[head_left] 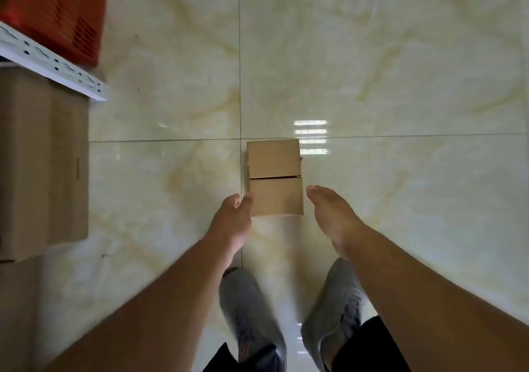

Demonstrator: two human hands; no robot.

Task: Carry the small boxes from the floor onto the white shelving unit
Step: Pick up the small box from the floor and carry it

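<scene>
At the far left a red slatted crate (54, 14) sits behind a white perforated shelf rail (51, 64), and below the rail a large cardboard box (43, 165) fills the edge of the view. The left hand (233, 220) is open, its thumb and fingertips just touching the left side of the small boxes (274, 177) — two brown cartons lying end to end on the glossy marbled floor tile (400, 71), near a grout line. The right hand (333, 217) is open too, palm turned inward, just beside the boxes' right edge without contact. Grey shoes (249, 314) stand below — blurred.
</scene>
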